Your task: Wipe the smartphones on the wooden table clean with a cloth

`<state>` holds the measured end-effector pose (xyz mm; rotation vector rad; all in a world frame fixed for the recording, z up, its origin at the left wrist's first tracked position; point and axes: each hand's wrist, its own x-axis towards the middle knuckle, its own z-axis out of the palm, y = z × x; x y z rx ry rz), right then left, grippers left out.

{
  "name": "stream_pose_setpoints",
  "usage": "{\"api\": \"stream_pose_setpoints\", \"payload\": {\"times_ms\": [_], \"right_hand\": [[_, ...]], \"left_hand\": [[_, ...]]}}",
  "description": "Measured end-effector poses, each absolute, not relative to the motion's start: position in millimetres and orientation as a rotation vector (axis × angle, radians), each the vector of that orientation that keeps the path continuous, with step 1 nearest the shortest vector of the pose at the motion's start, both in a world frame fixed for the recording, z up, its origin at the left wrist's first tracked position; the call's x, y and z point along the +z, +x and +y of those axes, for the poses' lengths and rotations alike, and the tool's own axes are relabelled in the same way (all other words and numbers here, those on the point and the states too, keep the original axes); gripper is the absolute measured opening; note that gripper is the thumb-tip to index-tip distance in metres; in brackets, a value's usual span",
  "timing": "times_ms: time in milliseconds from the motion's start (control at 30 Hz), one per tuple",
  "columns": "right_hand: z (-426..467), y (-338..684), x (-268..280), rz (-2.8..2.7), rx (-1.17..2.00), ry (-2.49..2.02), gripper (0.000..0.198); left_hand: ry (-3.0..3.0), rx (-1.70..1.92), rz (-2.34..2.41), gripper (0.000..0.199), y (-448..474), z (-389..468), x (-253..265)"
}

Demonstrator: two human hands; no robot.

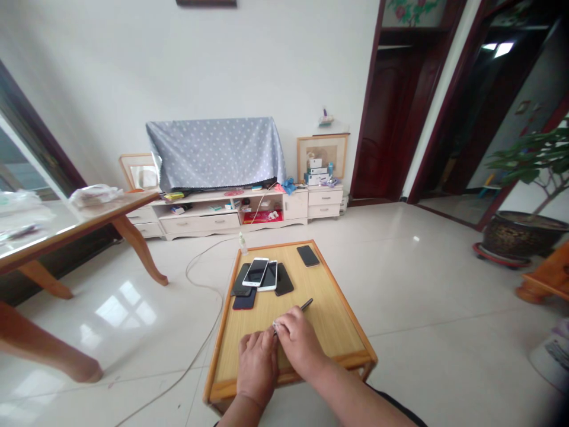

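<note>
Over the near half of the small wooden table, my two hands are close together. The fingers of my left hand are curled round the near end of a slim dark object. My right hand is closed over its middle, with a small white bit at the fingertips. The object's far end sticks out past the right hand; the rest is hidden, so I cannot tell if it is a phone seen edge-on. Beyond the hands lie a white phone, another white phone and several dark phones.
A black phone lies alone near the far right corner. At the far left corner stands a small clear bottle. A cable runs along the floor on the left. Beyond are a larger table and a white TV cabinet.
</note>
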<state>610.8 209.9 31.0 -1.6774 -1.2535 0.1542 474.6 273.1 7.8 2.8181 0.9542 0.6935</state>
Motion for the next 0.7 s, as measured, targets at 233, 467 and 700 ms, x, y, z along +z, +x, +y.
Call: {"api": "stream_pose_setpoints", "payload": {"times_ms": [233, 467, 700], "right_hand": [[212, 680, 33, -0.993, -0.031, -1.862, 0.015], [207, 620, 31, -1.310, 0.108, -1.745, 0.018], [207, 675, 37, -1.040, -0.035, -1.940, 0.016]], "left_hand": [[2.834, 0.767, 0.945, 0.026, 475, 274, 6], [2.822, 0.749, 0.959, 0.025, 475, 273, 8], [2.835, 0.780, 0.979, 0.025, 475, 272, 7]]}}
